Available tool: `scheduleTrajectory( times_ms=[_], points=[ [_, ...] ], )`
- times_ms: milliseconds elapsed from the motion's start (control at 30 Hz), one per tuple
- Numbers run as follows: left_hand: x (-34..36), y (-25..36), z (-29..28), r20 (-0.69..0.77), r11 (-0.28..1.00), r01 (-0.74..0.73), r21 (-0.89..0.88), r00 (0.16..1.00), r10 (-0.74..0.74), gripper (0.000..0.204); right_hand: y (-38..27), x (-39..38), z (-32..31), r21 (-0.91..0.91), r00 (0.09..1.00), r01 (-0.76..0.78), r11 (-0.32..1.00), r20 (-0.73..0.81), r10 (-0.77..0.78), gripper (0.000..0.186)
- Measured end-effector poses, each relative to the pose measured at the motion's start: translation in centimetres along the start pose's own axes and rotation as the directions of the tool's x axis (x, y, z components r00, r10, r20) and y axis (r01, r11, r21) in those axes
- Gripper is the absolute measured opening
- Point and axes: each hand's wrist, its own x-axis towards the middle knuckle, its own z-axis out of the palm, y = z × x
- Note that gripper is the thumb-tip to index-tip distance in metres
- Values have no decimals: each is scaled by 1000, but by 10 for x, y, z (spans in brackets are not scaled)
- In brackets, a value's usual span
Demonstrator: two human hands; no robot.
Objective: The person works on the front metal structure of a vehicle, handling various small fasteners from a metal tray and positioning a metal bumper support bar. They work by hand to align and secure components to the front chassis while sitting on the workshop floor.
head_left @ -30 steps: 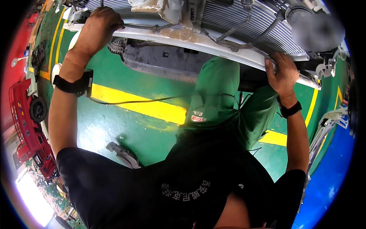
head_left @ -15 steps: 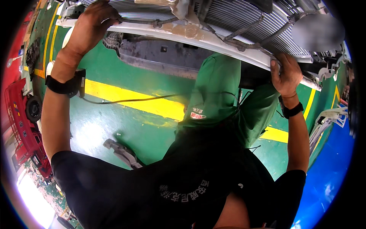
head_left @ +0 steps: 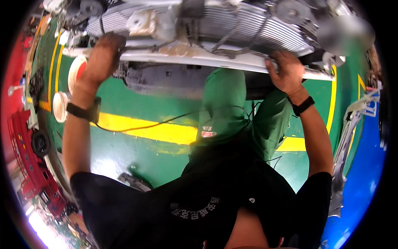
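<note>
A long white crossbeam [head_left: 199, 61] runs across the front of an opened-up vehicle, below a finned radiator [head_left: 224, 25]. My left hand [head_left: 104, 56] grips the beam near its left end; its fingers are slightly blurred. Toward the right end, my right hand [head_left: 287, 72] is closed over the same beam, with the thumb on the near side and the fingers on top. Dark wiring with ribbed sleeves [head_left: 232, 52] runs along the radiator just above the beam. A dark grey plastic panel [head_left: 166, 79] lies beneath the beam, partly hidden by my green-trousered knee.
Two pale round buckets [head_left: 61, 107] stand beyond my left forearm. A grey part [head_left: 133, 181] lies on the green floor beside me. At the left is a red toy-like vehicle [head_left: 35, 166]; at the right, a long grey metal part [head_left: 346, 145]. A thin black cable [head_left: 157, 124] trails from my left wristband.
The view has shifted, so the beam and radiator sit lower and more of the vehicle front shows. Both hands remain on the beam and now appear closer together.
</note>
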Motion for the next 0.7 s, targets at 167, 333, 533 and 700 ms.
scheduleTrajectory(
  times_ms=[167,333,533,700],
  points=[
    [-15,48,27,-9,993,100,-60,995,-101,62,15,-7,-25,103,992,-58,993,114,46,35],
    [-11,79,29,-93,976,202,-77,974,-209,65,52,-38,-40,205,984,-108,973,159,76,30],
    [-16,136,42,-262,971,204,-121,937,-230,68,37,-40,-35,69,974,-155,985,177,141,42],
    [-10,219,42,-182,959,20,-284,980,-75,66,14,-36,-30,5,981,-113,994,161,111,48]
  ],
)
